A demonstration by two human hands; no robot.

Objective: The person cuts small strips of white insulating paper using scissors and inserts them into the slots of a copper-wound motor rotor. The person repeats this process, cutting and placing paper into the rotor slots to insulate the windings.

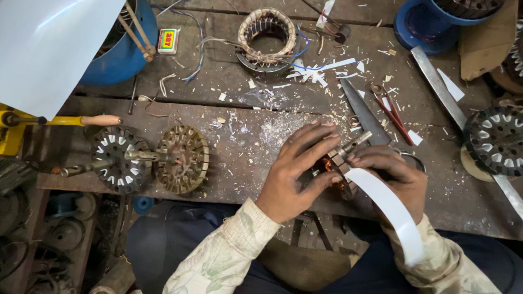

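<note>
Both hands, left hand and right hand, have fingers clamped on 1 rotor just below the scissors, the right also pinching a white strip.

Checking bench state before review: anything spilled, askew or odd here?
White paper scraps and shavings litter the bench between the wound stator and the hands. Loose wires trail off the stator. Both hands, left and right, hold a small rotor; a paper strip hangs from the right.

white paper strip, copper-orange windings, blue drum, floral cream sleeves
</note>
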